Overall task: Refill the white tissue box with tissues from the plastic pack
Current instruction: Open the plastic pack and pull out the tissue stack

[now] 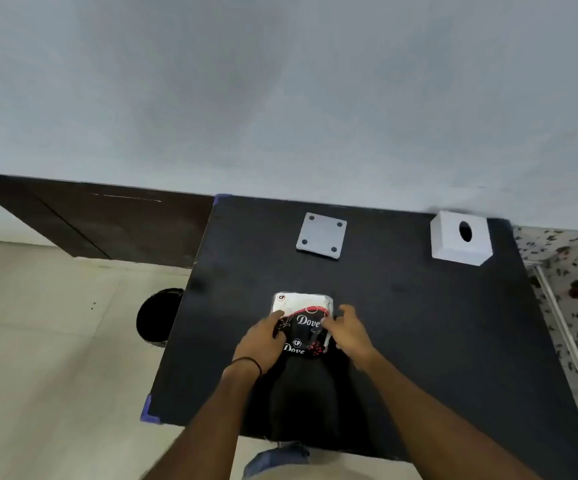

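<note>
Black-and-white printed plastic tissue pack [303,322], near edge of black table [419,323]; clamped between left hand [261,341] and right hand [349,332]. White cube tissue box [460,242] far right, well apart. Risk: wrapper tearing unevenly, tissues spilling

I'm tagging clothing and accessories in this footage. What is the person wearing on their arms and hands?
Both forearms are bare as far as the frame shows, with no sleeves in view. The left hand has a thin black band around its wrist. The right hand has no band, watch or glove. No rings can be made out on either hand, though the picture is somewhat blurred.
</note>
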